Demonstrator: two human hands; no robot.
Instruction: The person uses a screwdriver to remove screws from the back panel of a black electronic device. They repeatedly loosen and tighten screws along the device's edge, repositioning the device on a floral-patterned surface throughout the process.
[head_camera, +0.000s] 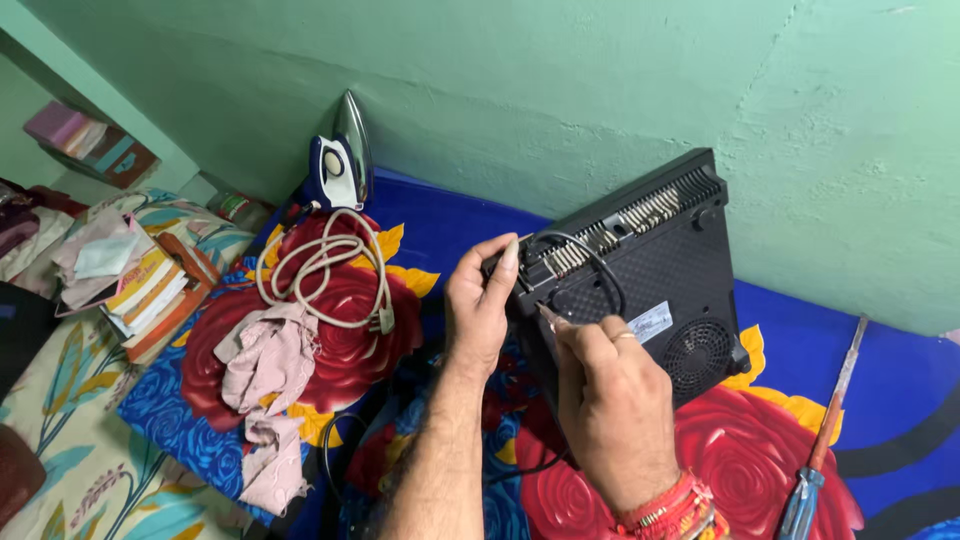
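Black plastic is what I work on: the cooktop (640, 270) stands tilted on its edge on the flowered blanket (770, 450), underside toward me, leaning at the green wall (600, 90). My right hand (610, 400), nearest me, pinches a thin tool (550, 318) against the casing; it could slip off. Beyond it, my left hand (480, 300) grips the near edge, fingers (505, 262) curled by the black cord (590, 255). Loosen that, and the cooktop may topple.

matt black plastic induction cooktop (650, 270) underside, glossy metal soleplate on the iron (345, 160), rough painted wall (600, 90), floral cloth blanket (790, 440)
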